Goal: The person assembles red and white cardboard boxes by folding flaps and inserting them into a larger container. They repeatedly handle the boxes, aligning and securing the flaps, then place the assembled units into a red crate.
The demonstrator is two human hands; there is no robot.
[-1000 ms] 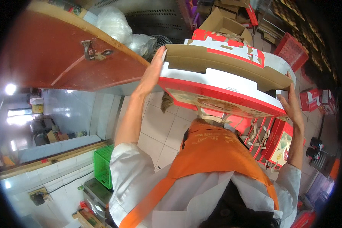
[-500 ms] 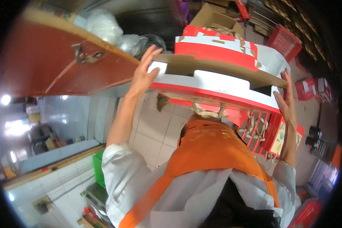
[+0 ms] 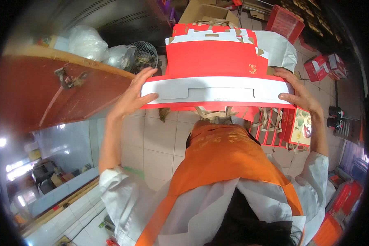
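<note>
I hold a red and white cardboard box [image 3: 221, 83] crosswise in front of me, its long white side facing up with the flaps closed and a notched seam along it. At its left end my left hand [image 3: 129, 95] grips it, thumb on the near part of the white side and fingers over the far edge. My right hand [image 3: 302, 95] grips the right end the same way. Just beyond the box stands a pile of flat red and white cardboard boxes [image 3: 211, 57].
To the left is a brown wooden board [image 3: 49, 96] with clear plastic bags [image 3: 88, 44] and a wire basket [image 3: 145, 53] behind it. Red boxes with beige strap handles [image 3: 270, 128] stand on the tiled floor [image 3: 158, 135] at right. A red crate [image 3: 285, 23] is farther back.
The box's open white flaps have come together and now lie closed. Both hands still grip its ends. The box now sits level rather than slanting down to the right.
</note>
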